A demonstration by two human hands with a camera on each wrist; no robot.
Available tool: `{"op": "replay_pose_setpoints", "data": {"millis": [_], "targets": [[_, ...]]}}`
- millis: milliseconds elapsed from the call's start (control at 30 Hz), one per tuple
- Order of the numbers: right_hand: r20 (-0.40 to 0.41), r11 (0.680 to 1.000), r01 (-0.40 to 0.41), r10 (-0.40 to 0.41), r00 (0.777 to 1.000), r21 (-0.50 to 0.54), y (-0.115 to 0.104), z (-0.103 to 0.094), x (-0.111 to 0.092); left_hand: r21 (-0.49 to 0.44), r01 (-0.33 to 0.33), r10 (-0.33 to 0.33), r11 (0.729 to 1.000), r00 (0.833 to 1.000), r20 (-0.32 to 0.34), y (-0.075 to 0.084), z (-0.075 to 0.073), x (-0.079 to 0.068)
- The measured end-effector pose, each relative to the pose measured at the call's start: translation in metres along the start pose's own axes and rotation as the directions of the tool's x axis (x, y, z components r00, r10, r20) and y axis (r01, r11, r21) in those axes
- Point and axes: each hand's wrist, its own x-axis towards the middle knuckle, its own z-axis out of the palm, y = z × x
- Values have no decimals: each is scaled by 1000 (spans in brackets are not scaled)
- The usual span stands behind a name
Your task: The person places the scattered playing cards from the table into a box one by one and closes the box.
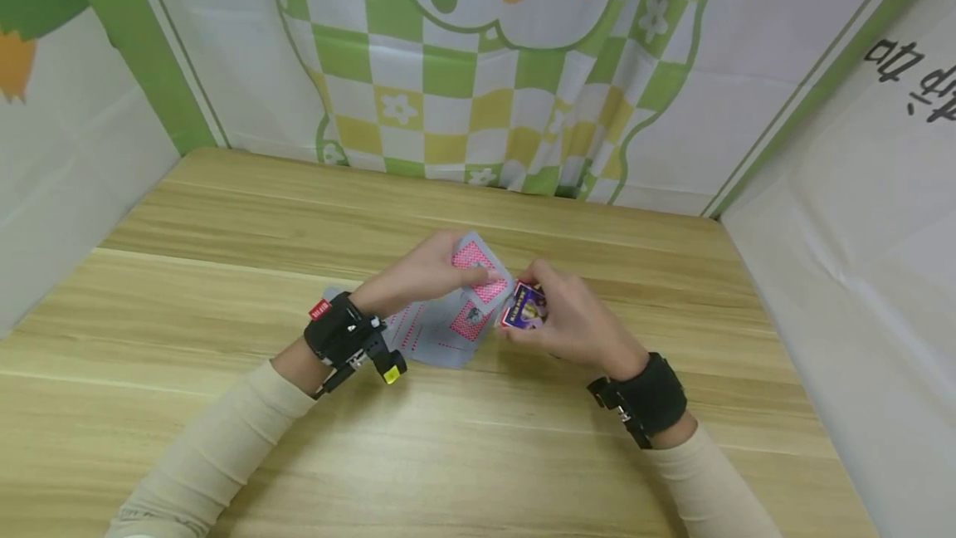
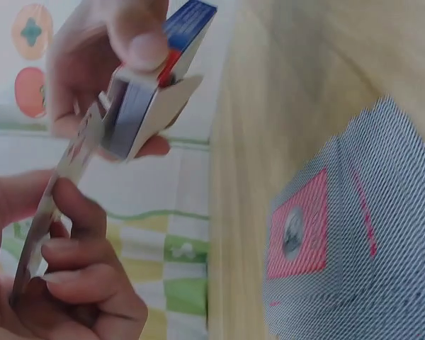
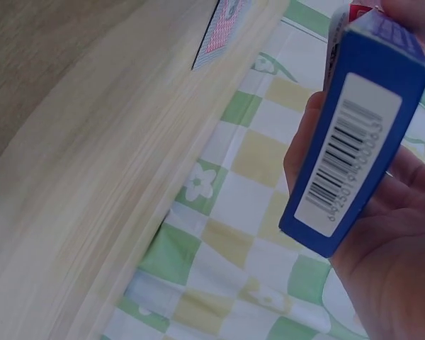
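My left hand pinches playing cards with red patterned backs, thumb lying across the top. To its right, my right hand grips a small card box between thumb and fingers. In the left wrist view the box's end flap stands out, and the far edge of the held cards is right at that open end. A blue side with a barcode label shows in the right wrist view. Under the left hand, overlapping cards lie fanned face down on the table.
The wooden table reaches back to a green, yellow and white checked curtain. Pale walls of cloth stand at both sides. Black straps with small cameras sit on both wrists.
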Motion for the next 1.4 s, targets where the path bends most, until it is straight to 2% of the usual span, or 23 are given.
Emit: {"op": "replay_pose_setpoints", "data": {"millis": [133, 367, 467, 600, 733, 833, 900, 1033, 1167, 1267, 1400], "targets": [[0, 1000, 21, -21, 1000, -12, -1, 0, 0, -28, 22, -23, 999, 999, -32, -1, 11, -1], [-24, 999, 12, -12, 1000, -34, 1, -1, 1, -27, -36, 33, 999, 994, -102, 1, 23, -2], [-44, 999, 4, -6, 999, -38, 1, -1, 2, -46, -27, 20, 999, 990, -137, 1, 27, -3], [-62, 999, -6, 3, 998, -47, 2, 0, 2, -42, 27, -33, 999, 984, -172, 2, 39, -4], [-66, 999, -8, 5, 998, -48, 4, 0, 1, -18, 60, -62, 998, 991, -121, 4, 50, -6], [-65, 999, -7, 4, 998, -47, 6, -1, 1, -6, 59, -59, 998, 996, -65, 6, 47, -7], [-65, 999, -10, 7, 998, -39, 6, -2, 1, 5, 58, -58, 998, 996, -64, 7, 39, -7], [-64, 999, -30, 29, 998, -26, 8, -4, 1, -6, 46, -46, 999, 993, -112, 5, 17, -3], [-58, 999, -40, 38, 998, -26, 7, -5, 1, -24, 26, -28, 999, 997, -72, 3, 3, -3], [-52, 999, -32, 31, 998, -20, 6, -5, 1, -29, 5, -6, 1000, 1000, -15, 2, 3, -2], [-41, 999, -25, 24, 999, -20, 4, -4, 2, -57, -40, 42, 998, 998, 36, 0, 13, -1]]}}
